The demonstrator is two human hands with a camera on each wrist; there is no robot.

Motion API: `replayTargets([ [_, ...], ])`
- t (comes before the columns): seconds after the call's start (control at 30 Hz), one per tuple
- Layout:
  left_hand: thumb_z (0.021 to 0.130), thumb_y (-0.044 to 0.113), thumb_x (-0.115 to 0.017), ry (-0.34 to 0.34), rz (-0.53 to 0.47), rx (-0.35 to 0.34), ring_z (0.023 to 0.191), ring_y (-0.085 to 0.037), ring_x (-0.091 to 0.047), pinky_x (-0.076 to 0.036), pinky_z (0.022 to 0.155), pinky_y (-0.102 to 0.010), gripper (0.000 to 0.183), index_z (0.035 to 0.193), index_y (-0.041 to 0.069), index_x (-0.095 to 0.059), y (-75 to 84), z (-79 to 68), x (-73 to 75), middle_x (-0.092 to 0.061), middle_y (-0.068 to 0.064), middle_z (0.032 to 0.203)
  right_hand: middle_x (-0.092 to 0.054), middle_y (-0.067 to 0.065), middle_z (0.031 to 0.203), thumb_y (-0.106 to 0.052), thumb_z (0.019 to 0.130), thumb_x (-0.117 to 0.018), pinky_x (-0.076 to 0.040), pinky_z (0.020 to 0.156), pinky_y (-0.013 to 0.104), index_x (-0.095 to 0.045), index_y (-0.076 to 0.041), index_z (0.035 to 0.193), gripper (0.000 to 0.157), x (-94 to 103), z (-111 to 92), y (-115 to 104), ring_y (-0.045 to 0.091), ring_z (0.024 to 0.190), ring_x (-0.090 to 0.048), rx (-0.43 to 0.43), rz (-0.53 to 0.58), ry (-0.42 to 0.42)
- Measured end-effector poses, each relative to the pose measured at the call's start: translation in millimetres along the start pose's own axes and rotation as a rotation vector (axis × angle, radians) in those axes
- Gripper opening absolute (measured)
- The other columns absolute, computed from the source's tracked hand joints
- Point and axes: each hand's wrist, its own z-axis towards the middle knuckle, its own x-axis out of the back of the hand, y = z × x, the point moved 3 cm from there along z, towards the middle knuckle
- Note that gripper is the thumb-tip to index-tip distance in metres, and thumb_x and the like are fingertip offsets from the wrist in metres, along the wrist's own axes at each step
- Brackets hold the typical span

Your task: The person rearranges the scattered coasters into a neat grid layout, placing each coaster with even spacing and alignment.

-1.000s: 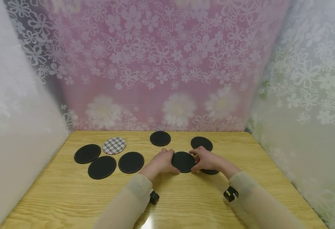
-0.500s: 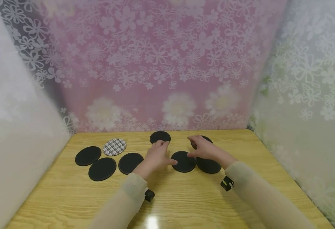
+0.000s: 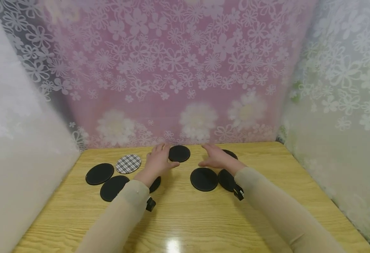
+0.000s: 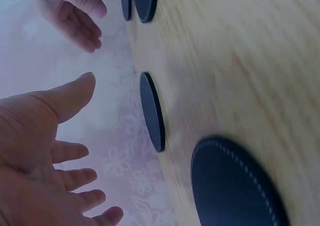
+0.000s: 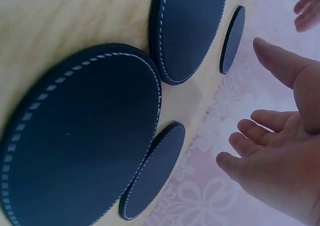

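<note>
Several round black coasters with stitched rims lie flat on the wooden table. Closest to both hands is the back-middle coaster (image 3: 179, 154), which sits between them. My left hand (image 3: 156, 162) hovers just left of it, thumb spread from extended fingers; the left wrist view shows that palm (image 4: 30, 151) holding nothing. On the other side my right hand (image 3: 216, 157) is raised above the table, its palm (image 5: 285, 161) bare. Part of the back-right coaster (image 3: 231, 153) is hidden by that hand. A centre-right coaster (image 3: 204, 179) and a right coaster (image 3: 225, 180) lie in front.
At the left lie a plaid round coaster (image 3: 129, 163), a far-left black coaster (image 3: 99, 174) and a front-left one (image 3: 111, 189). Another black coaster (image 3: 155, 184) is partly covered by the left wrist. Floral cloth (image 3: 191, 88) walls the table's back and sides.
Both hands have left the centre-right coaster, which stays on the table, and moved farther back. The left hand has also shifted leftward. The hands are now spread apart around the back-middle coaster.
</note>
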Motion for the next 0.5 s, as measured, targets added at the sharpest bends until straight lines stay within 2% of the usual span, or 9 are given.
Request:
replayTargets([
  [0.2, 0.097, 0.047, -0.087, -0.021, 0.024, 0.015, 0.162, -0.050, -0.025, -0.028, 0.121, -0.077, 0.099, 0.174, 0.013, -0.035, -12.2, 9.4, 7.6, -0.031, -0.023, 0.176, -0.026, 0.030, 0.176, -0.039, 0.104, -0.079, -0.028, 0.127, 0.064, -0.025, 0.003, 0.173, 0.096, -2.7, 19, -6, 0.049, 0.163, -0.026, -0.015, -0.010, -0.013],
  [0.33, 0.097, 0.045, -0.087, -0.036, 0.006, 0.052, 0.163, -0.049, -0.023, -0.026, 0.122, -0.077, 0.098, 0.174, 0.017, -0.035, -20.9, 16.4, 5.6, -0.030, -0.023, 0.177, -0.026, 0.031, 0.176, -0.040, 0.104, -0.079, -0.029, 0.127, 0.063, -0.024, 0.004, 0.173, 0.099, -10.4, 30, -6, 0.049, 0.163, -0.026, -0.018, -0.001, -0.022],
  [0.5, 0.098, 0.043, -0.087, -0.030, -0.040, 0.088, 0.164, -0.048, -0.020, -0.022, 0.123, -0.078, 0.098, 0.175, 0.016, -0.033, -30.5, 24.4, 2.4, -0.026, -0.022, 0.178, -0.024, 0.030, 0.177, -0.043, 0.104, -0.079, -0.028, 0.128, 0.062, -0.022, 0.004, 0.173, 0.101, -14.0, 40, -7, 0.048, 0.163, -0.024, -0.028, -0.024, -0.041],
])
